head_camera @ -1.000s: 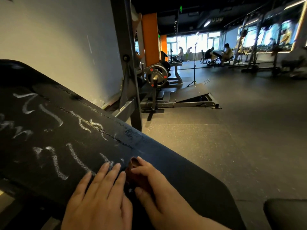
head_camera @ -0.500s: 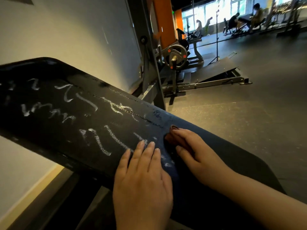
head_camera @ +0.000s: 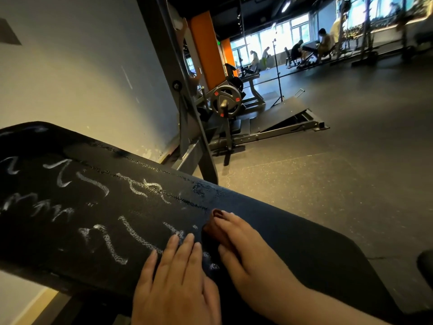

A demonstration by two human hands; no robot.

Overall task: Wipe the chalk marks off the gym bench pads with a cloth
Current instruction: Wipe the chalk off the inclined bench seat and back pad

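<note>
A long black bench pad (head_camera: pixel 293 233) slants across the lower view. White chalk marks (head_camera: pixel 98 207) cover its left and middle part. My left hand (head_camera: pixel 178 285) lies flat on the pad's near edge, fingers straight, fingertips at the nearest chalk strokes. Just to its right, my right hand (head_camera: pixel 248 252) presses a small brown cloth (head_camera: pixel 210 227) onto the pad, fingers over it. Only the cloth's left edge shows beyond the fingers. The pad to the right of the cloth looks free of chalk.
A pale wall (head_camera: pixel 82 73) rises behind the pad. A grey rack upright (head_camera: pixel 178 90) and a plate-loaded machine (head_camera: pixel 226 103) stand past the pad's far edge. Dark rubber floor (head_camera: pixel 339 184) spreads right. Another black pad's corner (head_camera: pixel 425 268) shows at the right edge. People sit far back.
The view has shifted, showing more of the pad's chalked left end than 1.0 s ago. Both hands keep the same places on the pad, the right one still on the cloth.
</note>
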